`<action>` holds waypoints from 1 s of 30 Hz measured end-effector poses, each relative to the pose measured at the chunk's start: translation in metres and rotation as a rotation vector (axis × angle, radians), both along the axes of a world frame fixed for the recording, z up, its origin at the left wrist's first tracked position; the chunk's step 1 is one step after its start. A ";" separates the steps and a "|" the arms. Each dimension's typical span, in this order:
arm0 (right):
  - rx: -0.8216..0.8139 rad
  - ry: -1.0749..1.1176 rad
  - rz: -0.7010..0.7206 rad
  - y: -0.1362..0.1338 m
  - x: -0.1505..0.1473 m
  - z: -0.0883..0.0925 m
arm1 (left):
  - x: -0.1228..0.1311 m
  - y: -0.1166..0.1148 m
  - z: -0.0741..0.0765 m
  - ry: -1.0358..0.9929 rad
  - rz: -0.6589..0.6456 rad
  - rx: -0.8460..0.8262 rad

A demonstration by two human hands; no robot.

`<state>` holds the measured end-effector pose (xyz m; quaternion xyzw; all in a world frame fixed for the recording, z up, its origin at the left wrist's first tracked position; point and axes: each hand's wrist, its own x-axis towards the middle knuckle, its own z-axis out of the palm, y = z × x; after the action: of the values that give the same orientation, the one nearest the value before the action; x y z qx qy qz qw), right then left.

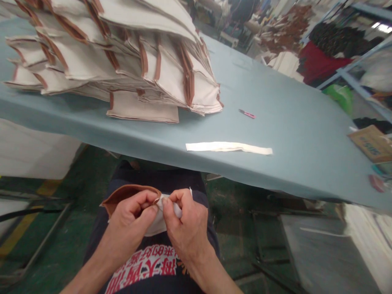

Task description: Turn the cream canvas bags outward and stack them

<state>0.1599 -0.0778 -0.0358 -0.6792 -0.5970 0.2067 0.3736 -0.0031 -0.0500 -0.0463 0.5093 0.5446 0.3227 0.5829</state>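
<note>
Both hands work together over my lap, below the table's front edge. My left hand (133, 216) is closed, pinching the brown-trimmed edge of a cream fabric piece (122, 194). My right hand (183, 222) is closed too, its thumb and fingers pinching the same piece right beside the left fingertips. The fabric's brown strap curves out to the left of my left hand; most of the cream part is hidden under my fingers.
A blue-grey table (275, 122) carries a tall stack of cream bags with brown trim (122, 53), a loose cream fabric strip (228, 147) and a small pink cutter (246, 114). A cardboard box (372, 143) sits at the right edge. Shelves and fabric heaps stand behind.
</note>
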 end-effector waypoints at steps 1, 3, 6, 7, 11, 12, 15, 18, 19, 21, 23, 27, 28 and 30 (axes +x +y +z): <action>-0.026 0.032 -0.004 0.001 0.000 0.001 | 0.000 0.000 -0.002 0.013 0.001 0.007; -0.092 0.104 -0.011 0.002 0.001 0.004 | 0.001 -0.001 -0.003 0.043 0.000 0.022; -0.207 0.225 -0.002 0.005 0.003 0.009 | 0.007 -0.004 0.004 0.106 0.013 0.074; -0.239 0.263 -0.001 0.006 0.004 0.010 | 0.009 -0.005 0.007 0.132 0.028 0.097; -0.335 0.447 0.017 0.007 0.005 0.007 | 0.014 -0.006 0.012 0.227 0.011 0.213; -0.353 0.496 0.025 0.008 0.005 0.004 | 0.014 -0.005 0.011 0.244 -0.014 0.243; -0.386 0.536 0.034 0.011 0.005 -0.004 | 0.014 0.000 0.007 0.274 -0.063 0.270; -0.378 0.437 0.051 0.017 0.007 -0.006 | 0.013 0.007 0.007 0.250 -0.058 0.215; -0.375 0.410 0.072 0.019 0.008 -0.003 | 0.011 0.010 0.009 0.223 -0.065 0.187; -0.384 0.393 0.141 0.022 0.012 0.005 | 0.006 0.016 0.012 0.144 -0.081 0.137; -0.407 0.407 0.214 0.024 0.015 0.016 | -0.002 0.021 0.015 0.047 -0.114 0.091; -0.413 0.424 0.243 0.024 0.018 0.024 | -0.014 0.025 0.018 -0.145 -0.220 -0.042; -0.416 0.434 0.233 0.024 0.018 0.022 | -0.015 0.026 0.019 -0.172 -0.239 -0.077; -0.431 0.468 0.223 0.024 0.016 0.016 | -0.014 0.028 0.020 -0.169 -0.242 -0.121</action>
<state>0.1760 -0.0536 -0.0193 -0.6073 -0.5080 0.5182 0.3235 -0.0173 -0.0223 -0.0267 0.5062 0.4468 0.2585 0.6909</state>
